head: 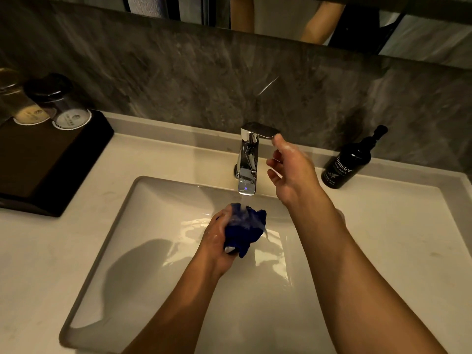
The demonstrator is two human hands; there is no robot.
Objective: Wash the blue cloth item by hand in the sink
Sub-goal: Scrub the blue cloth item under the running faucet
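One bunched, wet blue cloth (246, 228) sat clenched in the left hand (217, 238) under running water, while the right hand (291, 169), fingers loose, touched the faucet lever (260, 130).

Deep royal blue is seen on the bunched cloth (246, 231) at centre frame, with a small white patch shown at its lower edge. Bright chrome is displayed by the faucet (249, 159) at twelve o'clock, a tiny blue light glowing near its spout. The sink (143, 251) is rendered in glossy off-white, the countertop (398, 238) in pale cream. At two o'clock, a black soap bottle (348, 162) with white lettering is noted. Mottled grey-brown veining is carried across the backsplash (178, 80). At ten o'clock, a black tray (53, 162) is seen.
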